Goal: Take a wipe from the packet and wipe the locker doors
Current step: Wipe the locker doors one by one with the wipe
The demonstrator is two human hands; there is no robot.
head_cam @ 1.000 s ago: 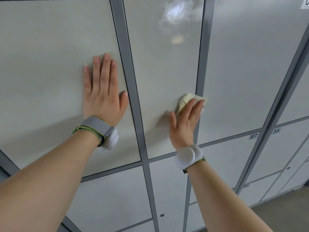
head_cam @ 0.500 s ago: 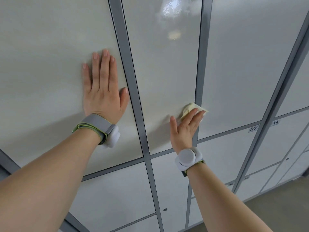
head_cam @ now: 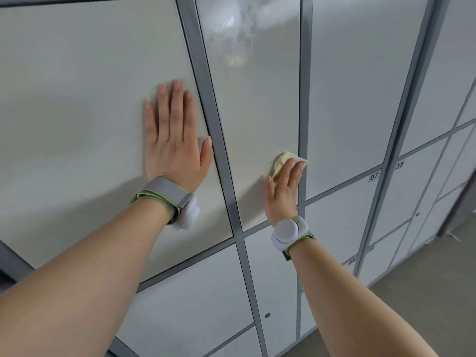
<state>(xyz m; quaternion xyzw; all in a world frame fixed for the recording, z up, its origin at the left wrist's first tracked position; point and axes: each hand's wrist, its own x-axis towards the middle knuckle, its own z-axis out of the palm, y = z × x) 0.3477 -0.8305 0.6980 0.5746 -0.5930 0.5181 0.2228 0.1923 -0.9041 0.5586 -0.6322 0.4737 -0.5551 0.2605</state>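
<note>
I count two hands, one yellow wipe (head_cam: 284, 157). Left hand (head_cam: 175, 143) lies flat, fingers straight, on the left locker door (head_cam: 77, 99); right hand (head_cam: 282, 195), fingers straight, presses the yellow wipe against the middle locker door (head_cam: 257, 104).

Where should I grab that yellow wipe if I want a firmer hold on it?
Probably the crumpled fold of the wipe that pokes out above the right hand. It lies flat against the middle locker door, pressed under straight fingers, so pinch that raised bunch from above with thumb and forefinger.

place: locker area | evidence: rows of pale locker doors (head_cam: 347, 99), number labels (head_cam: 374, 176), grey frame (head_cam: 304, 73), bare floor (head_cam: 425, 292)
</note>
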